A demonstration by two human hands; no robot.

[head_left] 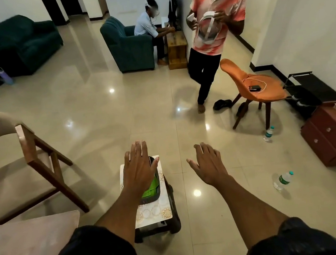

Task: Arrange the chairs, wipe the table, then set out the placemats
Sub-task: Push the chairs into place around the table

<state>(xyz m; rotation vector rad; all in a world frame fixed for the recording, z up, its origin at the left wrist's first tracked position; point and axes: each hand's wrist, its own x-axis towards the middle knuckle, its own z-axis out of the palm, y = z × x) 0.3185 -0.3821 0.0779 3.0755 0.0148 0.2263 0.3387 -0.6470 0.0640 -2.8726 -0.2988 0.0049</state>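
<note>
My left hand [138, 167] is stretched forward with straight fingers, above a small dark stool [174, 222] that carries patterned white placemats [156, 211] and a green and grey cloth [150, 190]. My right hand [208, 163] hovers open over the bare floor to the right of the stool, holding nothing. A wooden dining chair [36, 152] with a beige seat stands at the left, turned away from the table [29, 246], whose corner shows at the lower left. Whether my left hand touches the cloth cannot be told.
An orange chair [257, 86] with a phone and cable stands at the right, near a maroon cabinet [333, 136]. Two water bottles [282, 180] stand on the floor. One person stands by the wall, another sits in a green armchair [127, 45].
</note>
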